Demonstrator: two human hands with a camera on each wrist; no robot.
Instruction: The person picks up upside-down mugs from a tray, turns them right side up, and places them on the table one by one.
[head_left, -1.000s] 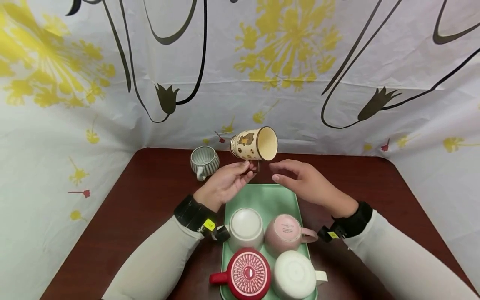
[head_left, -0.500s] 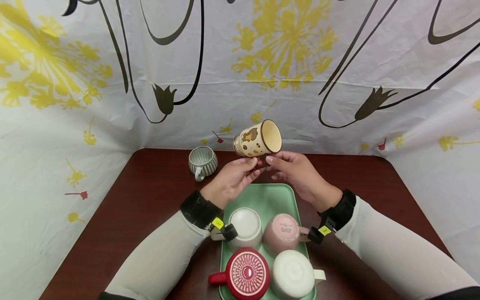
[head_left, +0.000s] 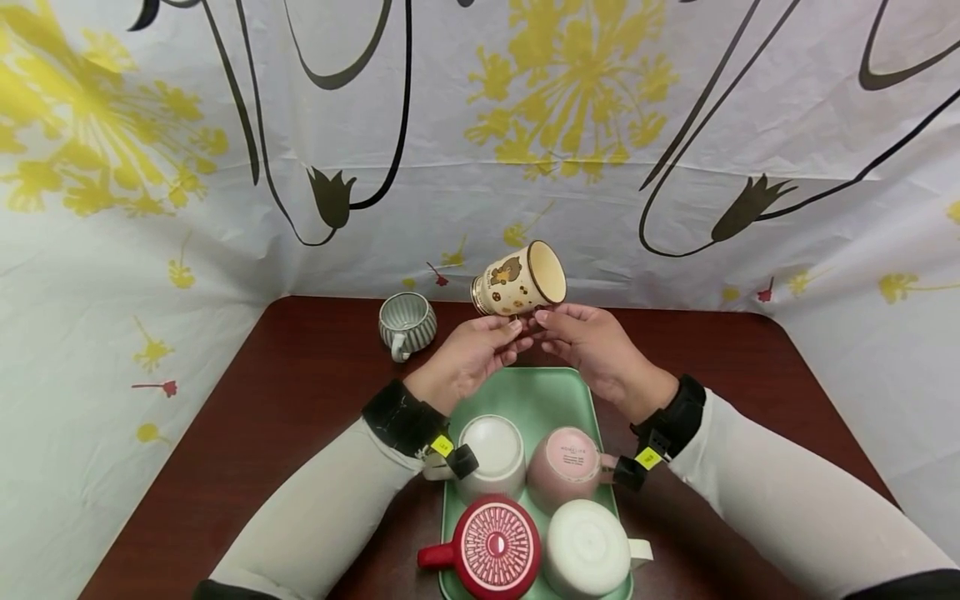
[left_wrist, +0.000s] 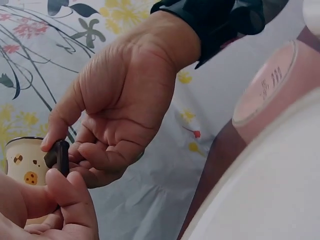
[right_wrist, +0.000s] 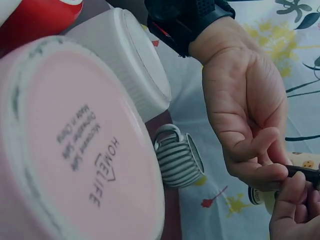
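A cream mug (head_left: pixel 517 279) with bear and biscuit pictures and a brown rim is held up over the far end of the tray, tipped on its side with its mouth to the right. My left hand (head_left: pixel 465 354) pinches its dark handle (left_wrist: pixel 61 157) from the left, thumb on top. On the other side, my right hand (head_left: pixel 600 346) pinches the same handle near the rim end. Both hands' fingertips nearly meet under the mug. The right wrist view shows the handle between both sets of fingers, the mug body partly hidden behind.
A green tray (head_left: pixel 532 387) bears upside-down mugs: a white ribbed mug (head_left: pixel 491 454), a pink mug (head_left: pixel 566 467), a red mug (head_left: pixel 497 546) and a white mug (head_left: pixel 588 546). A grey striped cup (head_left: pixel 407 325) stands upright at the back left. Printed cloth (head_left: pixel 450 192) walls surround the table.
My right hand has come left and taken hold of the handle beside the left hand. The mug has shifted slightly right, its mouth tilted further up.
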